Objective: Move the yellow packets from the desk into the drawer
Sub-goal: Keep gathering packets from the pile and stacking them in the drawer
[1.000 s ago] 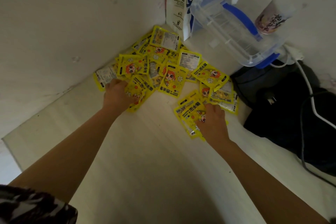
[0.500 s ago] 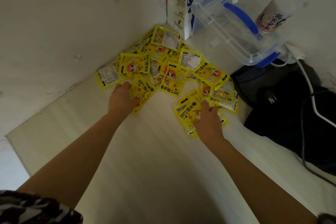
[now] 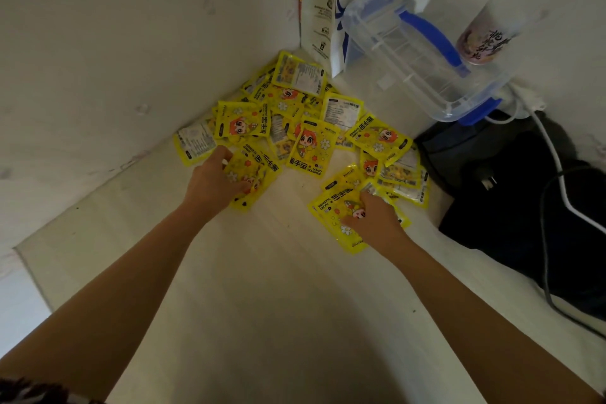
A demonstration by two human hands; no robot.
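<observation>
A: In the desk (image 3: 262,289) corner, up at 12 o'clock from where I watch, the packets (image 3: 310,147) lie in a loose overlapping heap against both walls. Yellow, cartoon face on some, white label side up on others.

B: Hands?

A: Both down on the near edge of the heap. Left hand (image 3: 214,182) at about 10 o'clock from frame centre, fingers curled over a small stack, thumb on top of the uppermost packet. I log that as a grip on packets. Right hand (image 3: 372,218) at about 2 o'clock, on a separate cluster that lies a little apart from the main heap. Its fingers bend down onto the top packet; a packet corner shows past the fingertips. Whether it pinches or only presses, I cannot tell from this angle.

B: Drawer?

A: Not in my view. Every packet I see is on the desk.

B: Surroundings?

A: At 1 o'clock, a clear box (image 3: 423,65) with blue clips, tilted, standing in front of a white bag (image 3: 323,10) with blue print. A pale cup (image 3: 482,39) with dark lettering behind the box. At 3 o'clock a dark bundle (image 3: 511,200) of cloth, with a white cable (image 3: 557,170) and a black cable (image 3: 544,239) across it. The nearest packets sit just beside that bundle.
</observation>
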